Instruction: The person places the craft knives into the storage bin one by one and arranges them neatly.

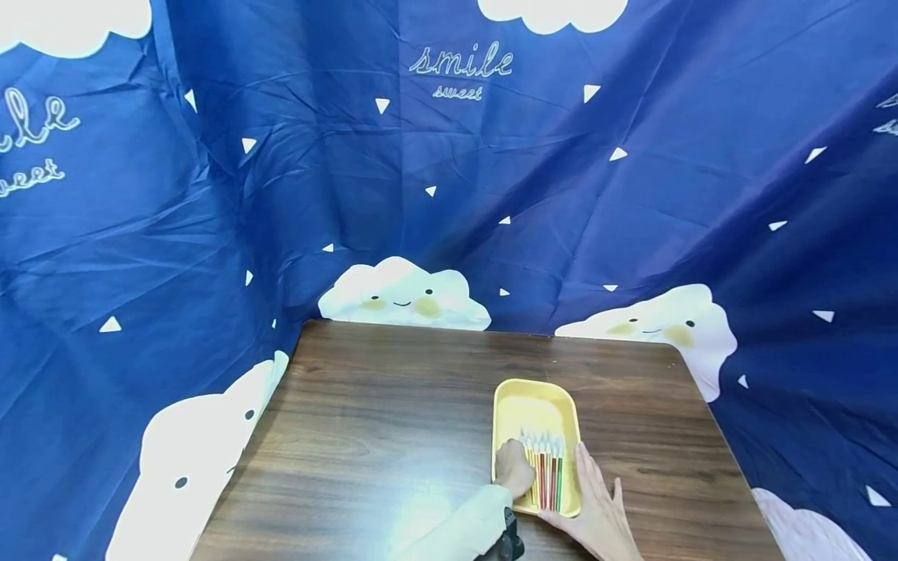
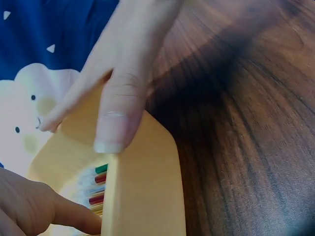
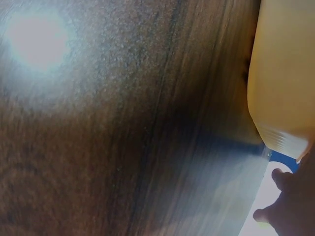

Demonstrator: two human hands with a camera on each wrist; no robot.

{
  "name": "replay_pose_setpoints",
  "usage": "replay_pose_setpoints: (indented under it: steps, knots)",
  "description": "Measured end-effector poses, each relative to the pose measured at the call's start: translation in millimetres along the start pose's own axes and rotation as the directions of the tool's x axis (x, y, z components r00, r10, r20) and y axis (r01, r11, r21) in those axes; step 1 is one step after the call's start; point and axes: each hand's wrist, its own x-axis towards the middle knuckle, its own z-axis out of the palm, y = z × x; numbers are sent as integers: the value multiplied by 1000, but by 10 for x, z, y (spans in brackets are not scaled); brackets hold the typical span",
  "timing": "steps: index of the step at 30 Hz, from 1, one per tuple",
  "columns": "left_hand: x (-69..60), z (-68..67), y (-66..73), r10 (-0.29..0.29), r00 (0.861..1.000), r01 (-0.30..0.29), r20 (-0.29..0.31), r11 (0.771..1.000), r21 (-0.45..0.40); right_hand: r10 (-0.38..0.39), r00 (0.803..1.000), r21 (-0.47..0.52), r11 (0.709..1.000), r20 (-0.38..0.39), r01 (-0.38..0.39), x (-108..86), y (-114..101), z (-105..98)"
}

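A yellow tray (image 1: 536,384) holds several coloured pencils (image 1: 546,477), lying side by side with their pale ends away from me. My left hand (image 1: 514,467) reaches into its left side, close against the pencils. In the left wrist view a straight finger (image 2: 74,216) of that hand is down beside the pencil ends (image 2: 97,199); its other fingertips are hidden. At the near right corner, my right hand (image 1: 596,499) lies with straight fingers along the outer side and its thumb (image 2: 115,123) on the near rim. The right wrist view shows the tray's outer wall (image 3: 283,73).
The brown wooden table (image 1: 379,405) extends left and right of the tray. A blue cloth (image 1: 449,187) with white clouds hangs behind and beside it. A white sleeve (image 1: 456,530) covers the left forearm, with a black device (image 1: 510,538) near the wrist.
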Motion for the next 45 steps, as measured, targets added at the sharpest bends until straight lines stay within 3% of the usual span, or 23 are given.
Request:
replay_pose_setpoints:
  steps: [6,11,22,29,33,40,43,45]
  knots:
    - [-3,79,-30,-27,999,27,-26,999,27,-7,1000,-8,1000,-23,7,-6,-25,6]
    - [0,97,-38,-55,998,56,-21,998,37,2,1000,-16,1000,2,-2,-6,-41,-6]
    - [-18,100,-46,-25,998,28,-63,998,51,-4,1000,-16,1000,0,4,-3,-72,-17]
    - [-20,26,27,-68,997,68,-29,997,23,-9,1000,-15,1000,5,9,11,-53,6]
    - [-41,-100,106,-78,997,78,-1,997,17,-19,1000,-25,1000,2,19,16,-39,11]
    - [-53,-334,203,-71,997,69,27,995,68,-49,998,-43,998,-50,47,14,-59,9]
    - [-8,-303,172,-48,999,47,21,997,64,-71,995,-53,996,-75,67,15,-75,-14]
    - [65,-182,57,8,1000,-7,-17,998,70,-91,992,-59,995,-90,86,19,-80,-35]
